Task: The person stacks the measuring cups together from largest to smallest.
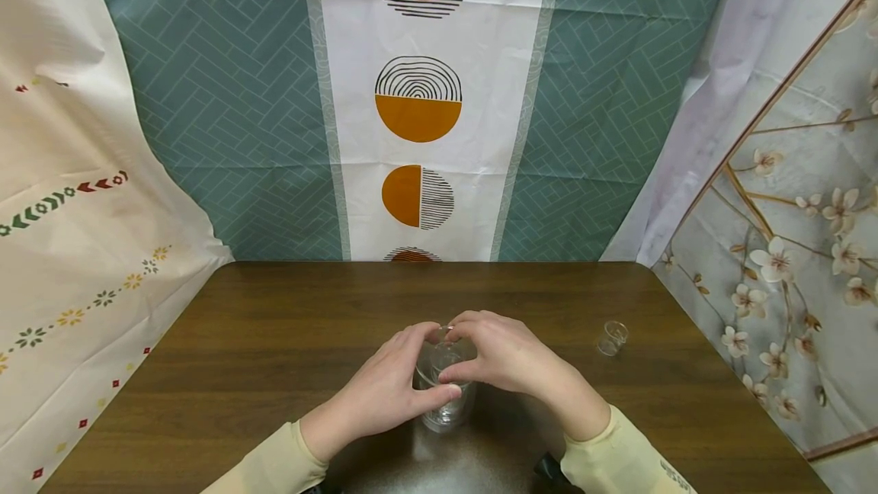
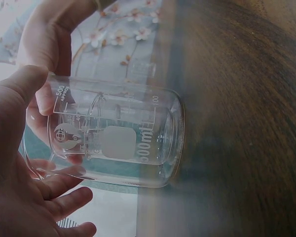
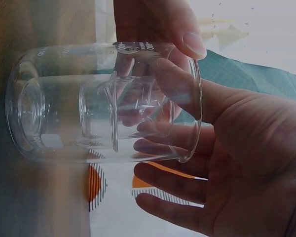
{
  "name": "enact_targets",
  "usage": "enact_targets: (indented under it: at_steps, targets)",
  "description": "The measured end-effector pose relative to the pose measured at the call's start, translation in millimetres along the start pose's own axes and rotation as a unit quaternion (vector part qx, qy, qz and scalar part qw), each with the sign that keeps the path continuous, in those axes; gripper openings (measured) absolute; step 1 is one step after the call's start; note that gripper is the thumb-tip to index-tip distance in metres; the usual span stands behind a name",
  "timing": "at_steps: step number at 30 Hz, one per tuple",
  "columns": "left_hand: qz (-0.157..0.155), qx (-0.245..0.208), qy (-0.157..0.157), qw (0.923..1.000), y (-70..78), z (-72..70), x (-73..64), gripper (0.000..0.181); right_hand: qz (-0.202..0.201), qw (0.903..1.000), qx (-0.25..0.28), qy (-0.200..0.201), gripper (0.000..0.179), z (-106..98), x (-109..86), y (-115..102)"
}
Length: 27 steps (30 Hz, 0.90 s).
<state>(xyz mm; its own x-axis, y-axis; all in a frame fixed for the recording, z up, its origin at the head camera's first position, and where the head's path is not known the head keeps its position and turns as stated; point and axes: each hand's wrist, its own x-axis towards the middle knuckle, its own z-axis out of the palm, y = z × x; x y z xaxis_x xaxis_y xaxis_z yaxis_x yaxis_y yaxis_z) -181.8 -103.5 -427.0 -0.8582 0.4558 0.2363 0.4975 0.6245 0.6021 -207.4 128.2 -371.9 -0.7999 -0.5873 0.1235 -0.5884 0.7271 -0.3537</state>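
Note:
A large clear glass beaker (image 1: 446, 416), marked 600 ml in the left wrist view, stands upright on the table with smaller beakers nested inside. My left hand (image 1: 380, 380) holds it near the rim, thumb on the near side and fingers round the far side. From the right, my right hand (image 1: 504, 353) reaches over the rim. Its thumb and forefinger pinch the smallest beaker (image 3: 155, 106) in the mouth of the large one, while its other fingers stay outside. A middle-sized beaker (image 3: 113, 133) sits lower inside; glass reflections blur the exact contacts.
Another small glass beaker (image 1: 613, 338) stands apart at the right of the brown wooden table (image 1: 274, 319). Patterned cloths hang behind the table (image 1: 583, 97) and at both sides.

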Motion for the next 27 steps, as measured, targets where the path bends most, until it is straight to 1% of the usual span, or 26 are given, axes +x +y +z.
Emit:
enact_targets:
  at_steps: [17, 27]
  targets:
    - [-0.001, 0.0, -0.004, 1.0, -0.4, -0.3, -0.1, 0.086, 0.002, 0.9998, -0.018, -0.009, 0.04, -1.5, 3.7, -4.1]
    - [0.006, -0.004, 0.003, 1.0, -0.5, 0.5, 0.5, 0.085, 0.014, 0.9989, -0.026, -0.036, 0.039, -2.5, 8.2, -7.7]
